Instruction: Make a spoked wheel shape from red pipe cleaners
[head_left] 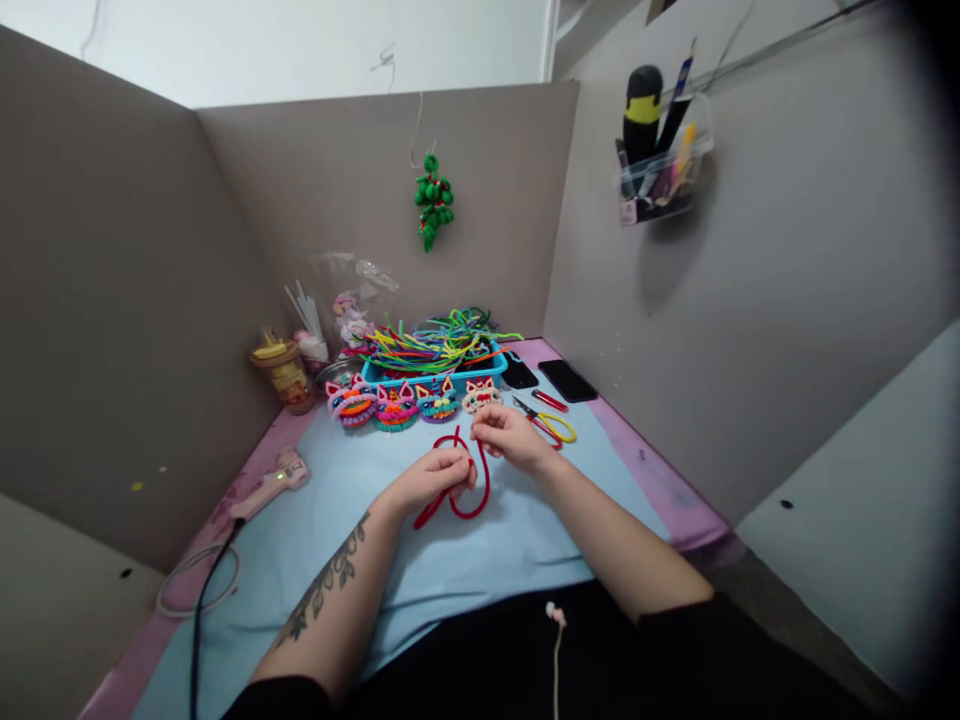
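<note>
A red fuzzy stem (487, 487) is bent into loops low over the pale blue cloth (525, 545), between the two hands; whether it touches the cloth, and whether it is one length or several, I cannot tell. It has no single straight axis: a wide bend sags from the left hand (439, 473) toward 4 o'clock and climbs to the right hand (506, 437), a smaller loop stands on the 12 o'clock side of the left fingers with a short end sticking up, and a narrow doubled part points toward 7 o'clock. The left hand is the nearer to this tangle, its fingers pinched narrow over the place where the strands meet. The right hand sits at about 2 o'clock from the left, well clear of it, thumb and fingertips closed on the rising strand; the tip itself is hidden. Farther out, a cream cat-like figure (481, 397) rests just beyond the right fingertips, at 12 o'clock from the stem, and three more colourful figures (396, 408) run from it round to 10 o'clock. Behind them is a blue tray (501, 370) heaped with multicoloured stems (435, 347). Scissors (534, 415) lie at 2 o'clock, a pink glue gun (274, 485) at 9.
</note>
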